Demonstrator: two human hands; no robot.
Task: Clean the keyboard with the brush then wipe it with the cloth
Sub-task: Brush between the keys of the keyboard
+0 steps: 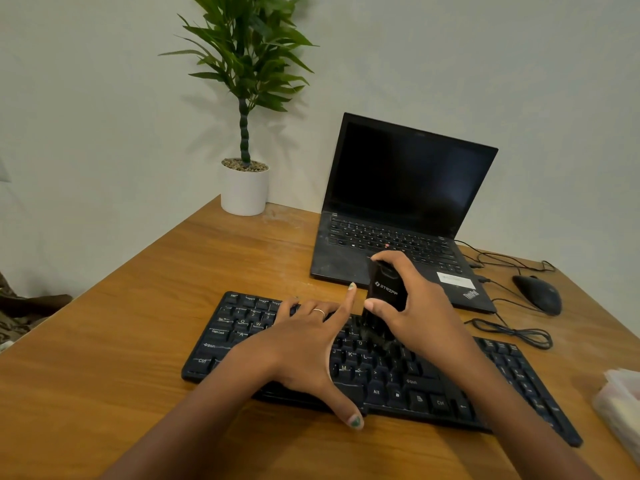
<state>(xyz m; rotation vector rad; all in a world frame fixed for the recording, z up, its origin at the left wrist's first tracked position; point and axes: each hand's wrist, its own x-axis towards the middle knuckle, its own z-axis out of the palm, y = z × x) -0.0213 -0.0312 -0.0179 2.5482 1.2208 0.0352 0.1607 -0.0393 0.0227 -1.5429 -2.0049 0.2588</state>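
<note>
The left hand (pixel 304 344) hides the keyboard's (pixel 415 382) middle keys; the box (pixel 620 407) at 4 o'clock is cut off (contents unclear).

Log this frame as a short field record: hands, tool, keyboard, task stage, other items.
left hand: spread flat on the keyboard, steadying it
right hand: grips the black brush upright
brush contact: bristles on the middle keys
stage: brushing; no cloth clearly visible
desk: open laptop, mouse, potted plant, plastic container at right edge
</note>
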